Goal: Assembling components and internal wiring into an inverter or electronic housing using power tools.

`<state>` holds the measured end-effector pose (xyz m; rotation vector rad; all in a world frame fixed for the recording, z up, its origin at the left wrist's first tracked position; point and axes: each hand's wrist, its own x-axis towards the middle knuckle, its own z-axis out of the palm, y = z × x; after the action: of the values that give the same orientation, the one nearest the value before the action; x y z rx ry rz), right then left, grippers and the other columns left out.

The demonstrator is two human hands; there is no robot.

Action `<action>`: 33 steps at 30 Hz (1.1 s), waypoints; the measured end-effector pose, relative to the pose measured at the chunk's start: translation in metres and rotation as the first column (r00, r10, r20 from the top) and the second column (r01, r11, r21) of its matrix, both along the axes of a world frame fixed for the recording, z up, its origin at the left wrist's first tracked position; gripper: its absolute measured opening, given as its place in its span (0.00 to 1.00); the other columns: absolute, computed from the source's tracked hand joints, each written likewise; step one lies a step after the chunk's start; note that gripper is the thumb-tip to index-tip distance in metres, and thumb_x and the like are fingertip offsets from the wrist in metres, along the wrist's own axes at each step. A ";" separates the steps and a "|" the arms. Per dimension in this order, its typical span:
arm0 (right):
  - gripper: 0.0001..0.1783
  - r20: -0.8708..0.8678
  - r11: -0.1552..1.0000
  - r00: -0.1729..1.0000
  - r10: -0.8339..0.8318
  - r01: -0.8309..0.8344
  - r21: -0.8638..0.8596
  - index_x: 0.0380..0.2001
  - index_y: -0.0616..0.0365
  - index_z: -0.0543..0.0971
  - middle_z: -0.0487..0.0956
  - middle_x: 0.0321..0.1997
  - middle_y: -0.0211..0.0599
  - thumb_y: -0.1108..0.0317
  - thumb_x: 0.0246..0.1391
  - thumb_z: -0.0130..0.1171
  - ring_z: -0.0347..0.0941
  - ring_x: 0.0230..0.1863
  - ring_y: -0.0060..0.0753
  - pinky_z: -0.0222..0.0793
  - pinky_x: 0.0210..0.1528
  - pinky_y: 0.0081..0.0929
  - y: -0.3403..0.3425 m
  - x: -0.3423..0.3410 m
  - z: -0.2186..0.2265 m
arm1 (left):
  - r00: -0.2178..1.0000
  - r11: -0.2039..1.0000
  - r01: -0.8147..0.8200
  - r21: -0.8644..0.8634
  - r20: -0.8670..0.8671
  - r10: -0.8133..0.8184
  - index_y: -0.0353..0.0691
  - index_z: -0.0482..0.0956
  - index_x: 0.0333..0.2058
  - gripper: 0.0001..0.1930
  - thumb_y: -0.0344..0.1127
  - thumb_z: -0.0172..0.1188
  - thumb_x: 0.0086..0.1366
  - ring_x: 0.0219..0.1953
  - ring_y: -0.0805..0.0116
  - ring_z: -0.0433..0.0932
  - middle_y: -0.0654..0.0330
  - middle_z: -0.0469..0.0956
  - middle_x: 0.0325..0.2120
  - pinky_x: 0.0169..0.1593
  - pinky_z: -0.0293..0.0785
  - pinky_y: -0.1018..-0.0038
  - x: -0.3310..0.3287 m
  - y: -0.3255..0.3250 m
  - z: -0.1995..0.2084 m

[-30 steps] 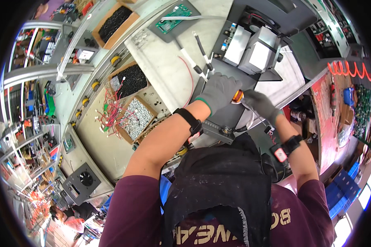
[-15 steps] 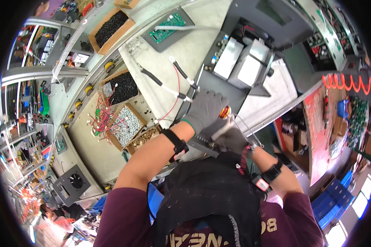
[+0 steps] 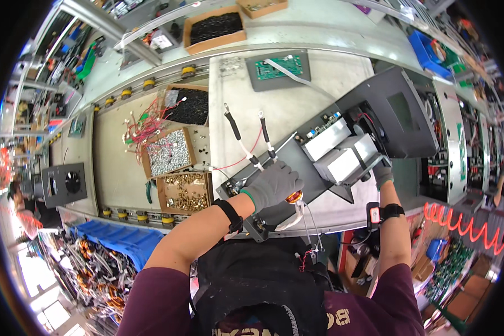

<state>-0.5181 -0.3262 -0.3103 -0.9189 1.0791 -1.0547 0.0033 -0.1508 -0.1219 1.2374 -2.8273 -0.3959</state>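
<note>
My left hand (image 3: 275,183), in a grey glove, is closed over a copper-coloured wire-wound coil (image 3: 294,197) above the near end of a dark grey metal chassis (image 3: 294,163). White cables (image 3: 246,150) with black sleeves and ring terminals stick out past its far side. More white leads (image 3: 292,220) hang from the coil toward me. At the chassis's right side my right hand (image 3: 382,171), gloved too, has its fingers curled on the upright metal plate beside the silver boxes (image 3: 347,159). Its fingertips are partly hidden.
A green circuit board (image 3: 277,67) lies on a grey plate at the back. To the left are boxes of silver screws (image 3: 169,152), brass parts (image 3: 186,193) and black parts (image 3: 190,106), plus red wires (image 3: 145,131). A coiled red hose (image 3: 465,229) hangs at right.
My right hand has left the coil and leads and moved right to the chassis plate. My left hand stays at the coil. The view has turned, so the bench looks straighter.
</note>
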 end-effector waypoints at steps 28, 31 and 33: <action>0.13 -0.938 0.729 -0.208 -0.278 -0.681 -0.065 0.34 0.60 0.77 0.78 0.40 0.51 0.62 0.53 0.50 0.73 0.45 0.55 0.68 0.46 0.46 -0.103 0.326 0.327 | 0.977 0.874 0.202 0.443 -0.152 -0.149 0.47 0.73 0.46 0.25 0.38 0.65 0.47 0.37 0.49 0.78 0.52 0.78 0.36 0.39 0.74 0.59 0.010 -0.100 0.036; 0.15 -0.862 0.825 -0.429 -0.268 -0.564 0.024 0.42 0.58 0.73 0.77 0.43 0.51 0.64 0.53 0.47 0.73 0.47 0.53 0.68 0.48 0.46 -0.128 0.336 0.306 | 0.968 0.800 0.235 0.552 -0.205 -0.143 0.47 0.66 0.57 0.35 0.39 0.64 0.47 0.42 0.49 0.77 0.47 0.77 0.43 0.43 0.72 0.59 0.012 -0.115 -0.006; 0.16 -0.926 0.786 -0.282 -0.251 -0.618 -0.025 0.44 0.58 0.73 0.76 0.46 0.50 0.63 0.53 0.50 0.72 0.48 0.54 0.68 0.48 0.45 -0.116 0.347 0.308 | 0.964 0.766 0.216 0.605 -0.257 -0.068 0.47 0.65 0.58 0.35 0.40 0.64 0.48 0.44 0.50 0.76 0.48 0.76 0.45 0.45 0.71 0.59 0.014 -0.125 -0.054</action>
<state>-0.1708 -0.4420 -0.0027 -2.7265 1.7996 0.1568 0.0173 -0.2755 -0.1755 0.9369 -2.6677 -1.4925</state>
